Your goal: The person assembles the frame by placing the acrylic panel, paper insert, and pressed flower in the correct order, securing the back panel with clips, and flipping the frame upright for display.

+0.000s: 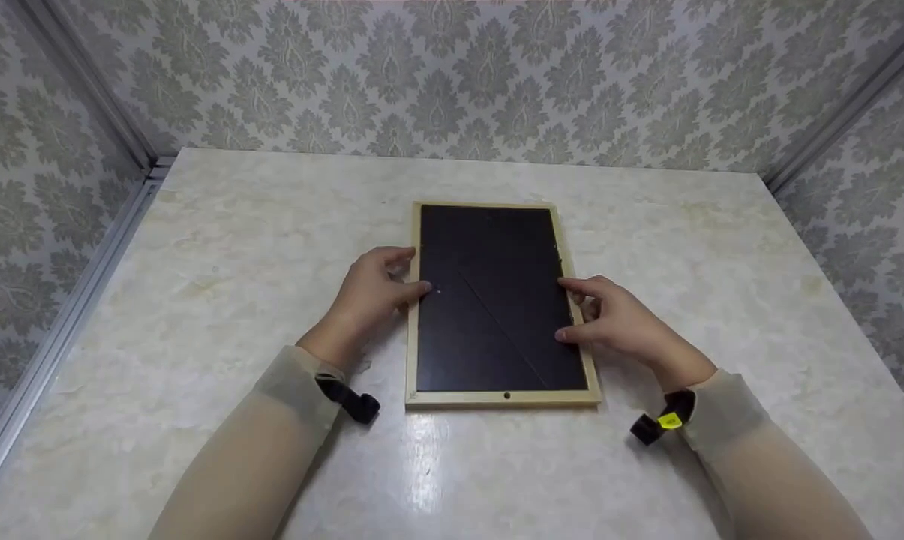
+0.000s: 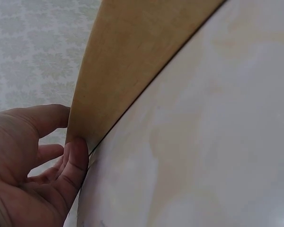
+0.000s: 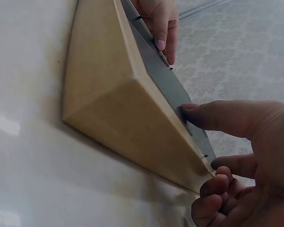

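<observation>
A picture frame [image 1: 497, 300] with pale wooden edges lies on the table, its black back board facing up and a thin diagonal line across it. My left hand [image 1: 369, 289] grips its left side, thumb over the rim and the other fingers along the outer edge. In the left wrist view, fingertips [image 2: 77, 156] sit low against the wooden side [image 2: 128, 61]. My right hand [image 1: 620, 319] holds the right side, its thumb on the black board and its other fingers at the edge. The right wrist view shows small dark tabs [image 3: 206, 156] along the inner rim.
The pale marbled table [image 1: 271, 217] extends around the picture frame. Patterned wallpaper [image 1: 436, 82] covers the walls behind and at both sides. A metal rail [image 1: 69, 330] runs along the left edge. Black straps [image 1: 358, 405] are on both wrists.
</observation>
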A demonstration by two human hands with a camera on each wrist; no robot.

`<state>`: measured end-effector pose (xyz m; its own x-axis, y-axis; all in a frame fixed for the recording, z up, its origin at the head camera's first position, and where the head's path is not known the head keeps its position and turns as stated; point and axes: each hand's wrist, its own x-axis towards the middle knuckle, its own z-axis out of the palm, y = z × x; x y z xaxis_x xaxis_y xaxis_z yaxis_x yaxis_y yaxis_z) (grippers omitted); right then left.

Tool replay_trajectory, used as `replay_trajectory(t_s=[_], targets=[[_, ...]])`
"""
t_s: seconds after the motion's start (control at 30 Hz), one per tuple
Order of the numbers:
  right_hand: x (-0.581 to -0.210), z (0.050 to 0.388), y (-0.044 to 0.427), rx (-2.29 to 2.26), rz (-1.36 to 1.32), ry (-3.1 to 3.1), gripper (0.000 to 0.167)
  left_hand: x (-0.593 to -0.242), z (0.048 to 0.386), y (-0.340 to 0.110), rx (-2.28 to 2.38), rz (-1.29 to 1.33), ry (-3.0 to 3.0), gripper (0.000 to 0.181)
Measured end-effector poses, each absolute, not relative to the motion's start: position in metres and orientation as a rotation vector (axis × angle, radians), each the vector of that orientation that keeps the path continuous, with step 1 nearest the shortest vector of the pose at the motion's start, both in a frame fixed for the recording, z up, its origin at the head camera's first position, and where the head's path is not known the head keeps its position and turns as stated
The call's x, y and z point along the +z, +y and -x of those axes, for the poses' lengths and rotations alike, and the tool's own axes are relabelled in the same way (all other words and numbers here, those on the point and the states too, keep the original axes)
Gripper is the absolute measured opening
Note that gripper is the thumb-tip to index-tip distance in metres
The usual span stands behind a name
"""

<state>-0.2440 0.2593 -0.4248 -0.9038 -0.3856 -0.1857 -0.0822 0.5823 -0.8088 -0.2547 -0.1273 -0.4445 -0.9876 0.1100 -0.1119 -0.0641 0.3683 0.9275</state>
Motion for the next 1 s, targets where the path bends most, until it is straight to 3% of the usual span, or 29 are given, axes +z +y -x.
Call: replay_trajectory(t_s=[0.27, 0.67, 1.0], targets=[[-0.419, 0.244, 0.263, -1.133, 0.423, 2.518, 0.092, -0.442, 0.255, -0.124, 1.659, -0.049, 2.474, 0.075], [-0.426, 0.257, 0.257, -1.47, 0.197, 2.384, 0.099, -0.442, 0.255, -0.125, 1.678, -0.077, 2.46, 0.075], [-0.434, 0.269, 0.254, -1.422, 0.215, 2.49, 0.096, -0.44, 0.255, -0.125, 1.604, -0.109, 2.501, 0.076]])
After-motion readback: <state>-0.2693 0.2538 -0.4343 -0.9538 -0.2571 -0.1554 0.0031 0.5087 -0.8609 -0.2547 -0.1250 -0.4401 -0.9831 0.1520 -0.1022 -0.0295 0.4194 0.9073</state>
